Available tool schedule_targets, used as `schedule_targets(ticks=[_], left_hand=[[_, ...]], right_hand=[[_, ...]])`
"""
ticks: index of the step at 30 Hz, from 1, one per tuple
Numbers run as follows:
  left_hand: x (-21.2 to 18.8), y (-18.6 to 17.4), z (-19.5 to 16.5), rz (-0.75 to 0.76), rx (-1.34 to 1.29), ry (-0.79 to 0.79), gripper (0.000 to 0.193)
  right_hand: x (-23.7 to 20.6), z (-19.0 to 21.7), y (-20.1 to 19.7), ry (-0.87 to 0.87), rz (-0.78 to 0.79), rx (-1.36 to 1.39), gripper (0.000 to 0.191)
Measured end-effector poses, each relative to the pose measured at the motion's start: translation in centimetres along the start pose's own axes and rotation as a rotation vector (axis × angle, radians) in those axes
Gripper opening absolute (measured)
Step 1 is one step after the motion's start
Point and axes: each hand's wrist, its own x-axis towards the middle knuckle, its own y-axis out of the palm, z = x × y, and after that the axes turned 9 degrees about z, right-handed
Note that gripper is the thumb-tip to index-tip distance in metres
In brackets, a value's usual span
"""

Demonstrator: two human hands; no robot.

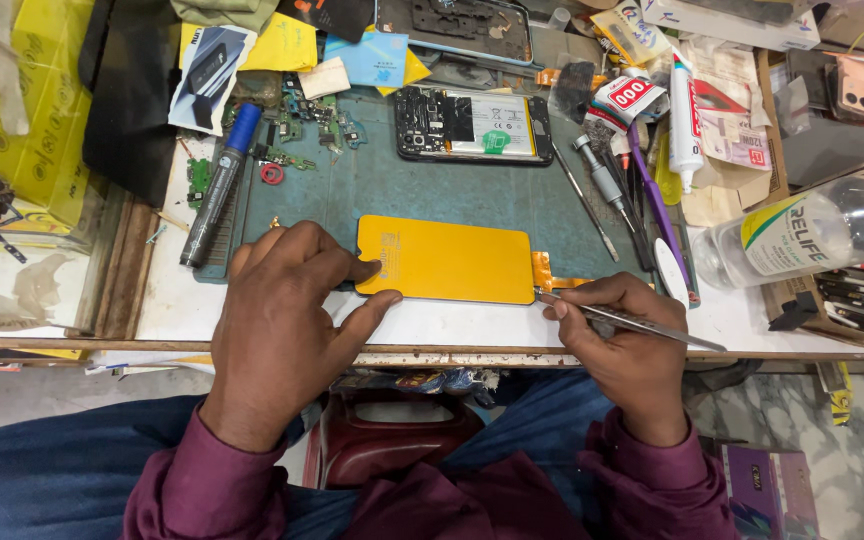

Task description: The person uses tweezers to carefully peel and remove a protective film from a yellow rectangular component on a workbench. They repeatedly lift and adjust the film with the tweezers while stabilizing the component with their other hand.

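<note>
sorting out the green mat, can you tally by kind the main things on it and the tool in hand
Yellow screen panel, held down by the left hand: 1
Opened phone with its back off: 1
Blue-capped marker: 1
Tweezers in the right hand: 1
Loose screwdriver: 1
Total: 5
</note>
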Motion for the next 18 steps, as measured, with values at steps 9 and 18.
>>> schedule_targets(ticks=[9,18], left_hand=[[0.04,0.05,0.03,0.002,-0.008,-0.01,0.03],[0.01,0.11,0.05,-0.027,-0.002,0.035,0.029]], right_hand=[[-0.06,-0.25,-0.29,-0.014,0.024,-0.132,0.014],[-0.36,-0.31,-0.02,0.047,-0.054,0.125,0.015]])
